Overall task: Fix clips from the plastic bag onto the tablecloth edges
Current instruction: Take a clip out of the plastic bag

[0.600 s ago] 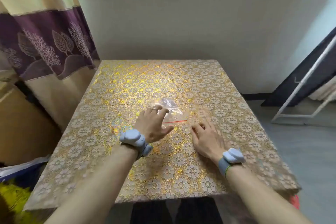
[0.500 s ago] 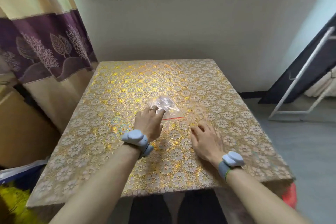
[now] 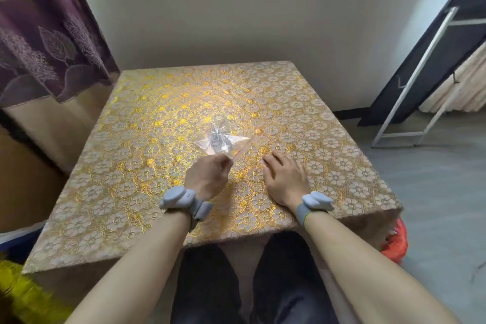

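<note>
Left hand pinches clear bag, right hand flat on cloth.

The left hand, centre of the frame, has thumb & fingers closed on the near corner of the small clear plastic bag with red seal line; the bag is lifted up from that corner, w/ dark metal clips inside, blurred. Just to the right, the right hand lies palm down w/ fingers spread, holding nothing, on the gold and white flower-pattern tablecloth. Both wrists have a grey wristband. The cloth covers a square table and hangs over its near edge. A purple leaf-print curtain is at upper left.
</note>
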`<state>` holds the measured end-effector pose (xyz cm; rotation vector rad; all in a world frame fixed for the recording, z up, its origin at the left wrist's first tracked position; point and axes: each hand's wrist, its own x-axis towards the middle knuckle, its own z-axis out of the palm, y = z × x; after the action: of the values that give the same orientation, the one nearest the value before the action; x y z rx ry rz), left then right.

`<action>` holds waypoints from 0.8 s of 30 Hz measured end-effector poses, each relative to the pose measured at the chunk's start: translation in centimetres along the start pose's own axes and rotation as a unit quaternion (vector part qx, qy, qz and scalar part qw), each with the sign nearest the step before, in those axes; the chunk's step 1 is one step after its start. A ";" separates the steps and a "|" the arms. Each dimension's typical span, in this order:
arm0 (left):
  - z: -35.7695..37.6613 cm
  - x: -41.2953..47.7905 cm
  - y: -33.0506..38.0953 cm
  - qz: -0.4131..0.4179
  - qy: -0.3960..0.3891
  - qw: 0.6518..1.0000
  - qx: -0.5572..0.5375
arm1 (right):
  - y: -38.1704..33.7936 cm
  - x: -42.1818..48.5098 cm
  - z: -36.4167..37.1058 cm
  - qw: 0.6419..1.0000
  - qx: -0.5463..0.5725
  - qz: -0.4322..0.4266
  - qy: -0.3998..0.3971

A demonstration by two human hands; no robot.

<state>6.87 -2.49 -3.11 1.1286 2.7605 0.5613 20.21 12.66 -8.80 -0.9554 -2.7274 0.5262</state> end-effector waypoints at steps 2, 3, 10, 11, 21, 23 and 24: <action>1.1 -0.6 0.0 0.001 0.010 0.995 -0.097 | 0.0 0.1 -0.1 1.000 0.006 0.000 -0.002; 1.4 -1.1 0.2 -0.005 0.011 0.991 -0.130 | 0.0 0.0 -0.2 1.000 0.007 0.001 -0.005; 3.2 -3.2 0.9 -0.080 -0.043 0.952 -0.293 | -0.2 -2.3 0.4 0.997 0.069 0.003 0.019; 3.5 -3.4 0.8 -0.084 -0.040 0.953 -0.288 | -0.2 -2.5 0.5 0.996 0.082 -0.001 0.022; 4.1 -3.4 0.8 -0.098 -0.043 0.949 -0.295 | 0.1 -2.8 -0.1 0.973 0.219 0.043 0.061; 4.2 -3.3 0.9 -0.099 -0.039 0.953 -0.285 | 0.0 -2.9 -0.3 0.974 0.215 0.047 0.062; 4.3 -3.3 0.9 -0.100 -0.039 0.953 -0.284 | 0.0 -2.9 -0.4 0.974 0.211 0.044 0.062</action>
<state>10.88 -2.93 -6.87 0.7093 2.3574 1.1504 22.56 10.88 -8.65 -0.9565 -2.3324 0.9794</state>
